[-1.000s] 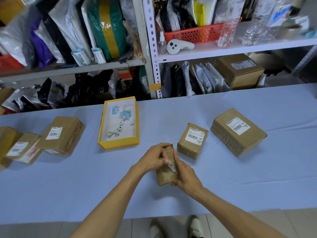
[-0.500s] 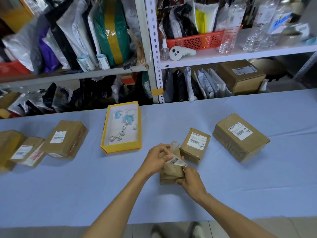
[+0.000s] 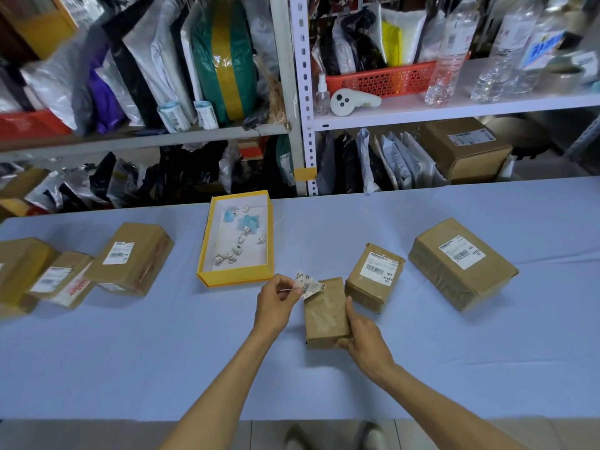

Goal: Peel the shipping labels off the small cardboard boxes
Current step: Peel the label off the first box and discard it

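A small cardboard box (image 3: pixel 324 311) lies on the blue table (image 3: pixel 162 358) near the front middle, its top bare with pale glue marks. My right hand (image 3: pixel 362 337) grips its right side and near corner. My left hand (image 3: pixel 277 300) pinches a white shipping label (image 3: pixel 308 285), which is lifted off the box top; its far end hangs at the box's upper left corner. Two labelled boxes lie to the right, a small one (image 3: pixel 376 276) and a larger one (image 3: pixel 461 261). Three more labelled boxes lie at the left, the nearest (image 3: pixel 130 258).
A yellow tray (image 3: pixel 207 261) holding several crumpled label scraps sits behind my left hand. Metal shelving (image 3: pixel 297 92) packed with parcels, bags, bottles and a red basket stands behind the table. The table's front edge runs just below my forearms.
The label has come away from the box top, pulled up and to the left by my left hand. The box now lies flatter, and my right hand has shifted to its right side.
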